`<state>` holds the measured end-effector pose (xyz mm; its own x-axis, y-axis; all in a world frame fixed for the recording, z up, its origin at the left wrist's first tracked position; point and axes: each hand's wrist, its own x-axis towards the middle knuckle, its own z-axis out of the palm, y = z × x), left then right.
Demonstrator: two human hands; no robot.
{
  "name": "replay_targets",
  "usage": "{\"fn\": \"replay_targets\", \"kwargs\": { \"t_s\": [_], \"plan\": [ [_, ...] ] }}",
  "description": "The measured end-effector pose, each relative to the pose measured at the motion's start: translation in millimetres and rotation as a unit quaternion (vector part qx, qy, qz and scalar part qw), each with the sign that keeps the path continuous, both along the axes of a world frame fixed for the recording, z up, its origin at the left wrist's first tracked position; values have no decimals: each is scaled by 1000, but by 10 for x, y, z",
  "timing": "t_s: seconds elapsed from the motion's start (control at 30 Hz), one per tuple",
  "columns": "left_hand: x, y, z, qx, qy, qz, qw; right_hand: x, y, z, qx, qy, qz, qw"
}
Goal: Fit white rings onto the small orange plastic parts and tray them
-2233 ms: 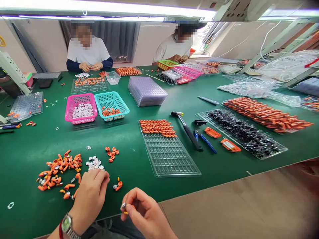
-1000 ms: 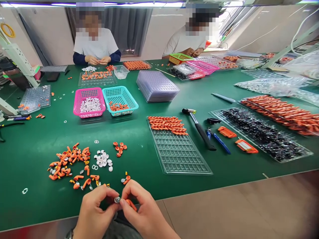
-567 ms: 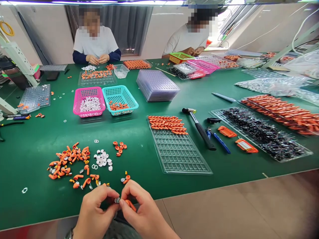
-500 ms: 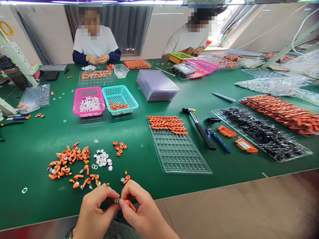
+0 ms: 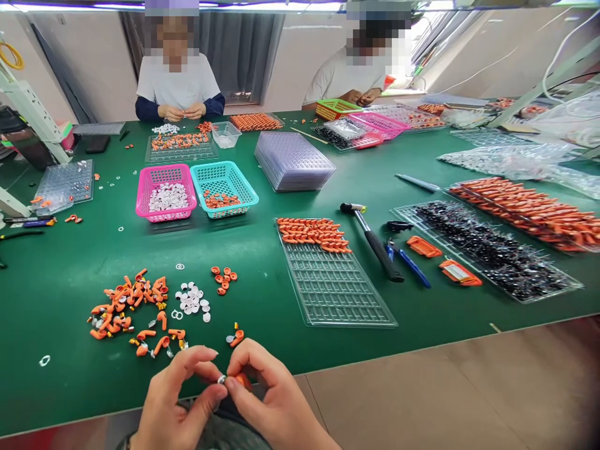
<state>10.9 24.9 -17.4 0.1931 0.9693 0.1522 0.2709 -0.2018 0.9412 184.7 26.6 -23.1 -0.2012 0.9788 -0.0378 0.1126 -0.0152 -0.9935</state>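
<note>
Between the fingertips of my right hand [image 5: 269, 394] is an orange earbud-like piece [image 5: 243, 380], with a small round silvery part [image 5: 222, 379] at its left end. My left hand [image 5: 185, 390] is beside it, thumb and index apart, fingertips close to the silvery part; whether they touch it is hard to tell. Just beyond my hands lies one loose orange piece [image 5: 238, 337]. A pile of orange pieces [image 5: 135, 294] is at the left, with white round discs [image 5: 193, 298] and small orange caps [image 5: 224, 279] to its right.
A partly filled clear tray [image 5: 340, 287] lies right of centre, near a hammer [image 5: 375, 247] and blue-handled pliers [image 5: 414, 267]. Pink [image 5: 165, 215] and teal [image 5: 225, 212] baskets stand further back, beside stacked trays [image 5: 295, 162]. Two people sit across the table.
My left thumb and index finger have spread apart, and the left hand has shifted slightly left. The orange piece has turned a little in my right fingers.
</note>
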Motion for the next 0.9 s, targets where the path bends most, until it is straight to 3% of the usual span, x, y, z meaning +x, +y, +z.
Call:
{"fn": "replay_targets", "kwargs": {
  "t_s": [0.2, 0.33, 0.47, 0.6, 0.77, 0.9],
  "plan": [
    [82, -77, -4, 18, -42, 56, 997, 35, -10, 30, 75, 8, 47, 996],
    [111, -94, -6, 51, -50, 74, 995, 58, -11, 42, 82, -1, 66, 994],
    [122, -86, -14, 54, -71, 66, 994, 52, -25, 9, 79, -17, 59, 995],
    [113, -86, -67, 53, -25, 66, 996, 32, -39, -25, 107, -48, 32, 993],
    [63, -10, -80, 47, 37, -5, 998, 76, -22, -37, 110, -78, 6, 991],
    [63, 220, 23, 53, 162, -77, 982, 211, -7, -109, 87, -45, -63, 993]
  ]
}}
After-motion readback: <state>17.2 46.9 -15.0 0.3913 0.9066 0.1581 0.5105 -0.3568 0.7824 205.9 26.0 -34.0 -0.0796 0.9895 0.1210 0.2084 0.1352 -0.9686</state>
